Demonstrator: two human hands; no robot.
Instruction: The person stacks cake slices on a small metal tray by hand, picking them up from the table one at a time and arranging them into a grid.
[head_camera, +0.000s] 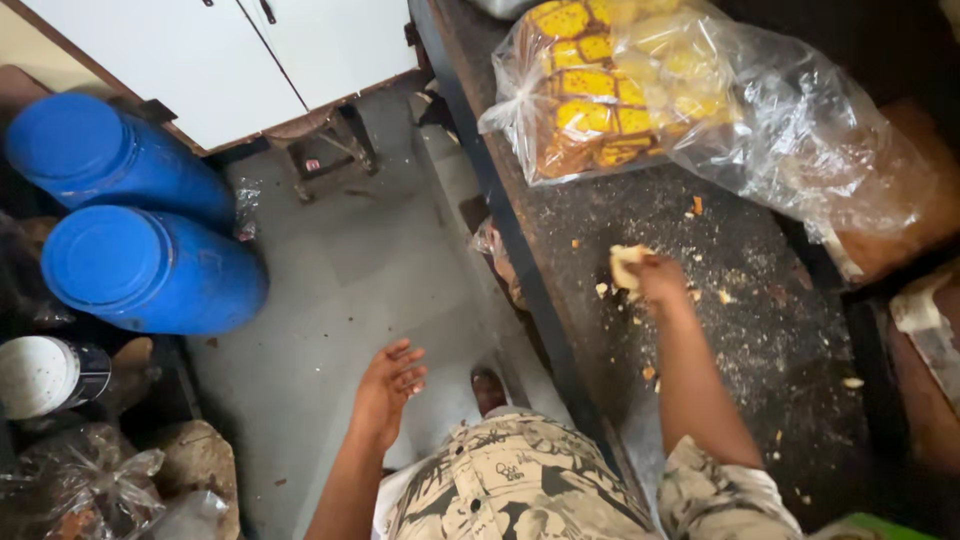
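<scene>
Here, the right hand was closed around a pale, crumbly piece of bread, pinching it just above the dark counter so that it hung clear of the surface. Crumbs lay scattered around it on the counter, thickest near the hand, which suggested the piece was breaking up as it was held. Farther back on the counter sat a clear plastic bag with yellow-topped loaves inside, its loose mouth spread toward the hand. The left hand held nothing; it hung out over the grey floor, fingers loosely spread, probably for balance. Two blue barrels stood well apart beside the floor.
</scene>
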